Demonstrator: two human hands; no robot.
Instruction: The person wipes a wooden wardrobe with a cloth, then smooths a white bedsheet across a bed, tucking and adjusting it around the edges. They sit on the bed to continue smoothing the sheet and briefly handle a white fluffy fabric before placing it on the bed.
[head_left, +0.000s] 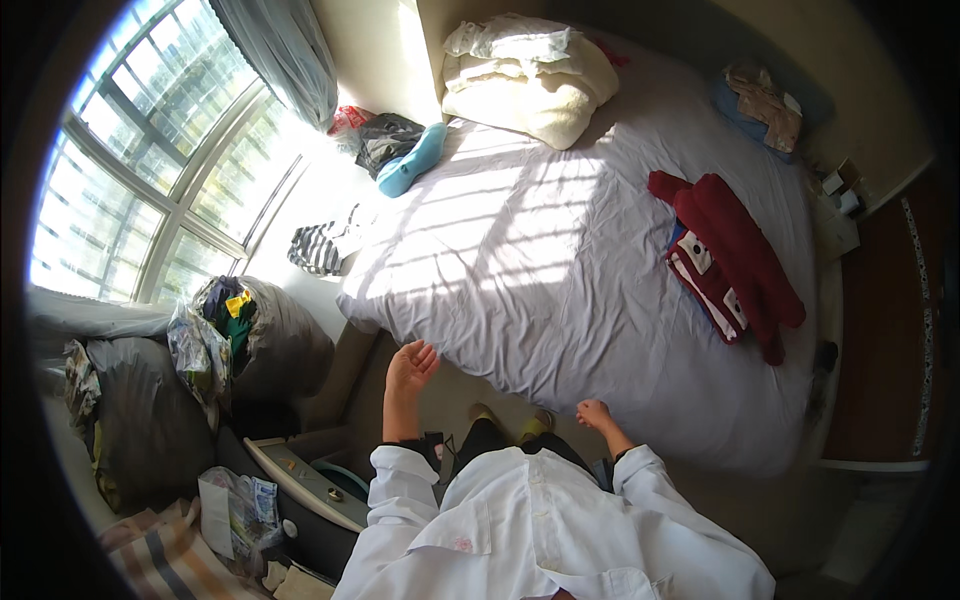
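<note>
My left hand (412, 364) is raised near the bed's front left corner, palm turned up and holding nothing. Loosely curled, my right hand (593, 414) hangs at the bed's front edge; no object shows in it. Before me spreads a bed with a wrinkled pale lilac sheet (525, 330). Dark red folded clothing (739, 262) lies on the right side of the bed, with white patches and some blue at its left edge. A folded cream quilt (525, 94) sits at the far end, topped by a white crumpled cloth (510, 37).
Barred windows (180, 172) and a grey curtain (289, 60) are at left. A blue pillow-like item (412, 161) and striped cloth (316, 249) lie by the sill. Stuffed bags (281, 345) stand beside an open drawer (300, 480). Folded clothes (761, 109) rest at the far right.
</note>
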